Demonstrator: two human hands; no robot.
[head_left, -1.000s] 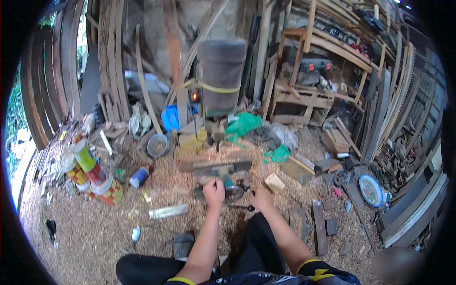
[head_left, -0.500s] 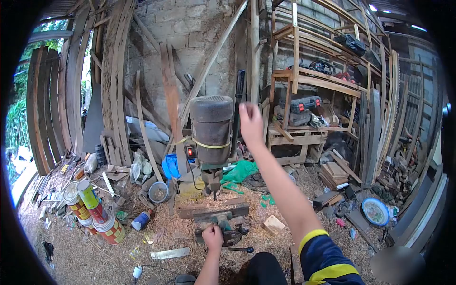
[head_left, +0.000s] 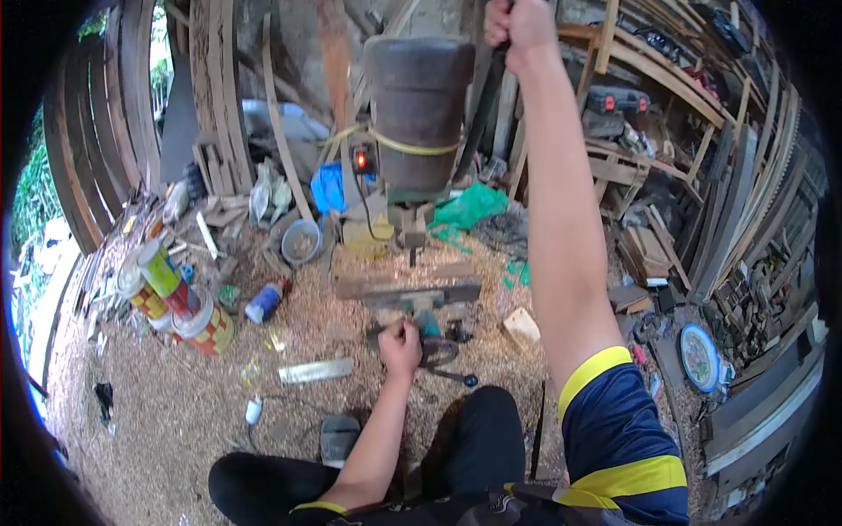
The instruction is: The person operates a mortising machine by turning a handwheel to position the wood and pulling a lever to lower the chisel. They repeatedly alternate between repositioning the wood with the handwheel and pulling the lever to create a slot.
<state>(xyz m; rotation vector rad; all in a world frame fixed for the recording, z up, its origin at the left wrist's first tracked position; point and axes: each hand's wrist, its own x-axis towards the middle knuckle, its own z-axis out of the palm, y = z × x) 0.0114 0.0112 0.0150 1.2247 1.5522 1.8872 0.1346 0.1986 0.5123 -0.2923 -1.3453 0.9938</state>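
Note:
In front of me stands a drill-press-like machine with a dark motor housing (head_left: 417, 101), a yellow band round it and a lit red switch (head_left: 360, 160). Its bit (head_left: 412, 256) points down over a wooden piece (head_left: 425, 291) lying crosswise on the machine's bed. High at the top edge, my right hand (head_left: 524, 31) is closed round a long dark lever (head_left: 481, 114) at the machine's right side. Low down, my left hand (head_left: 402, 349) is closed at the left side of a handwheel (head_left: 438, 352); its grip is partly hidden.
Wood chips cover the ground. Stacked paint cans (head_left: 202, 324) and a blue bottle (head_left: 265, 302) stand or lie left; a bucket (head_left: 302, 241) is behind them. A wood block (head_left: 521, 326) lies right of the machine, and a round basin (head_left: 700, 358) farther right. Planks lean along both sides.
My view has tilted down, so the machine sits higher and my legs show. My right hand appears higher and farther right, on the lever. My left hand stays at the handwheel.

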